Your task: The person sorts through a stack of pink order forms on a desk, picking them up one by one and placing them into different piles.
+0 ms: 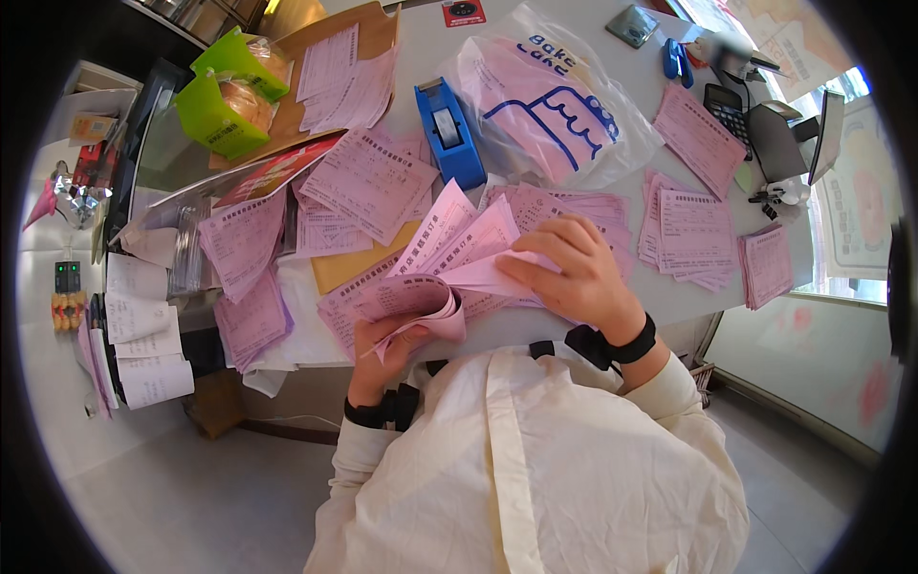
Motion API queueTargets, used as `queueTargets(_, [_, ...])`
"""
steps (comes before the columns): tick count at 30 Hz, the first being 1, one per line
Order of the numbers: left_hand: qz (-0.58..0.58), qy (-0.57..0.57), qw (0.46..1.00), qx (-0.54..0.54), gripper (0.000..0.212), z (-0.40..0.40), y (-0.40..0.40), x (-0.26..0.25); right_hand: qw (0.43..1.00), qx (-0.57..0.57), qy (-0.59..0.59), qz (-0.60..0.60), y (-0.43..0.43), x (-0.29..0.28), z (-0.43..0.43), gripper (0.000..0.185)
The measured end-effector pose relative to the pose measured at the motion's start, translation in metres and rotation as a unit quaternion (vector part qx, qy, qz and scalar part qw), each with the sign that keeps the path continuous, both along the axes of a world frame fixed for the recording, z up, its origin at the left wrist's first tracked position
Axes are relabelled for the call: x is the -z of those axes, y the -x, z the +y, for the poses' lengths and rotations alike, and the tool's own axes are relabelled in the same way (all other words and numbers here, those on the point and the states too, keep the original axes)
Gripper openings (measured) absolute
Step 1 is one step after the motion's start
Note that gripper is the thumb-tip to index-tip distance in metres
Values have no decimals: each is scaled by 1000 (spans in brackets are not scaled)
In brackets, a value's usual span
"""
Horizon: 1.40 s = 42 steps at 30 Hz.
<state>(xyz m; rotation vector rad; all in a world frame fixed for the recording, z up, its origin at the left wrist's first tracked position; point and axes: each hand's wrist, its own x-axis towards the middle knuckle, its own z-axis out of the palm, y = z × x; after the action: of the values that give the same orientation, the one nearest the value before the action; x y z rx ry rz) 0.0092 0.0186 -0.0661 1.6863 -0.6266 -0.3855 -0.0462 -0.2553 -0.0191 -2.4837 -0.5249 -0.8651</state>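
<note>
My left hand (385, 353) grips a bundle of pink printed paper slips (412, 298), whose near part curls over towards me. My right hand (574, 269) pinches the edges of fanned pink slips (480, 276) that run from the same bundle. Beneath and beyond my hands, loose pink slips (369, 185) overlap on the table, partly over a yellow-brown envelope (330, 271). A blue tape dispenser (459, 154) stands just past the fanned slips. Next to it lies a clear plastic bag (552, 107) with a blue cake drawing and pink slips inside.
Piles of pink slips lie at right (694, 233) and left (251, 323). Further right are a calculator (726, 115), a blue stapler (676, 63) and a phone (632, 26). Packaged bread in green holders (222, 122) sits on a brown board (373, 29) at upper left.
</note>
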Motion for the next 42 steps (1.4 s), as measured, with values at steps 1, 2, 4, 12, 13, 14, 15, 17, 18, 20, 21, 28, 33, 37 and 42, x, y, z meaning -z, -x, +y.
queueTargets(1, [-6, -4, 1000, 2, 15, 0, 0, 0, 1000, -14, -9, 9, 5, 4, 1, 24])
queueTargets(2, [-12, -9, 1000, 4, 17, -1, -1, 0, 999, -27, -19, 17, 8, 7, 1, 24])
queueTargets(4, [-20, -19, 1000, 8, 18, -2, -1, -1, 998, -35, -40, 41, 14, 14, 2, 22])
queueTargets(12, [-53, -37, 998, 16, 19, -1, -2, -1, 873, -188, -390, 225, 11, 24, 5, 22])
queueTargets(13, [-47, -35, 998, 22, 18, 1, -2, 1, 844, -88, -447, 285, 8, 19, 11, 23])
queueTargets(14, [-40, -33, 998, 26, 17, 2, -2, 2, 799, 13, -495, 340, 4, 13, 15, 24])
queueTargets(15, [-41, -33, 998, 25, 17, 1, -2, 0, 800, 11, -495, 339, 0, 8, 16, 24])
queueTargets(17, [-74, -37, 996, 40, 15, -4, -3, -6, 918, 84, -261, 286, -11, 0, 16, 25])
queueTargets(18, [-76, -37, 996, 38, 15, -6, -1, -8, 951, 89, -193, 223, -13, -1, 16, 26])
queueTargets(20, [-69, -38, 997, 22, 27, -9, 0, -13, 972, 88, -141, 166, -15, 13, 14, 29])
queueTargets(21, [-68, -38, 997, 18, 27, -10, 1, -13, 986, 89, -88, 111, -14, 19, 13, 32])
queueTargets(28, [-70, -39, 997, 15, 22, -7, 1, -8, 989, 104, 20, 100, 6, 26, 13, 43])
queueTargets(33, [-70, -43, 996, 36, 13, -3, 0, -1, 990, 101, 13, 102, 12, 32, 11, 51])
queueTargets(37, [-52, -10, 998, 23, 13, -5, 0, -2, 990, 101, 15, 101, 12, 36, 11, 52])
queueTargets(42, [-85, -25, 996, 31, 13, -9, 0, -9, 992, 102, 6, 70, 9, 43, 12, 54])
